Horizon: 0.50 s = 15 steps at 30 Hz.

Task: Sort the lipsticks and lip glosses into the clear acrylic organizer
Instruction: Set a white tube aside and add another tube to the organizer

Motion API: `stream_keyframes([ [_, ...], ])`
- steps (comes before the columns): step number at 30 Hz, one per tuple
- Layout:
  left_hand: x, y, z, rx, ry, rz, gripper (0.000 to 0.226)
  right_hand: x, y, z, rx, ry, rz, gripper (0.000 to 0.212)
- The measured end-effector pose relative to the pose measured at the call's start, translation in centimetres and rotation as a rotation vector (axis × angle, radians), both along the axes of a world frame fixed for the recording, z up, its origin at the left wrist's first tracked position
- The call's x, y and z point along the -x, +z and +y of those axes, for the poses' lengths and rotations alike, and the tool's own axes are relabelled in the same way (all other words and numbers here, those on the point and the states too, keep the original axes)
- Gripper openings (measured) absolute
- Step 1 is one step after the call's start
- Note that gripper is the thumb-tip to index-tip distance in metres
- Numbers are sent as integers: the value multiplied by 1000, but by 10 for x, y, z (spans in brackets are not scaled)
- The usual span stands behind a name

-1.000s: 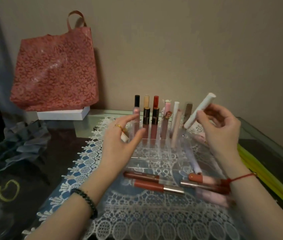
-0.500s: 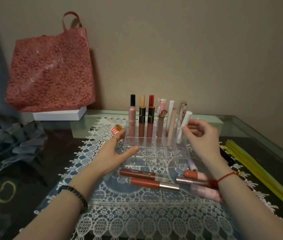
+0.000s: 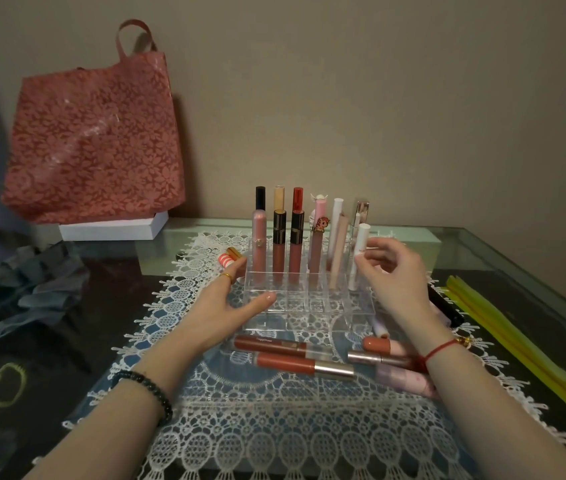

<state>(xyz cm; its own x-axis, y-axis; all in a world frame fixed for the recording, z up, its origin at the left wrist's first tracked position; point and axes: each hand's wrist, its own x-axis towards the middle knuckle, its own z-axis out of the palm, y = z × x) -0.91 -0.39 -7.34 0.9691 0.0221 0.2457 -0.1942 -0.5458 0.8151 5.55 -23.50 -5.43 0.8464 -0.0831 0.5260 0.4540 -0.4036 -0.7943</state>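
"happiness" on brown lip gloss

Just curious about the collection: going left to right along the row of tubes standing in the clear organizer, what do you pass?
Black-capped pink gloss → beige-capped tube → red-capped tube → unicorn-charm pink tube → white tube by the right hand.

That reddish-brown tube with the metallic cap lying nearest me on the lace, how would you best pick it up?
Take the reddish-brown tube around its middle, coming straight down from above with thumb on the near side and fingers on the far side. It lies flat and crosswise on the lace mat, so its long sides are exposed. Another tube lies close behind, so keep the grip narrow.
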Motion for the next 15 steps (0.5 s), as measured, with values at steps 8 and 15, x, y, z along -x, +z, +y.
stream_keyframes([
  [8, 1, -1, 0, 13, -2, 34, 98, 1, 0, -1, 60, -10, 1, 36],
  [15, 2, -1, 0, 43, -10, 65, 103, 11, 27, -13, -46, -37, -63, 28],
])
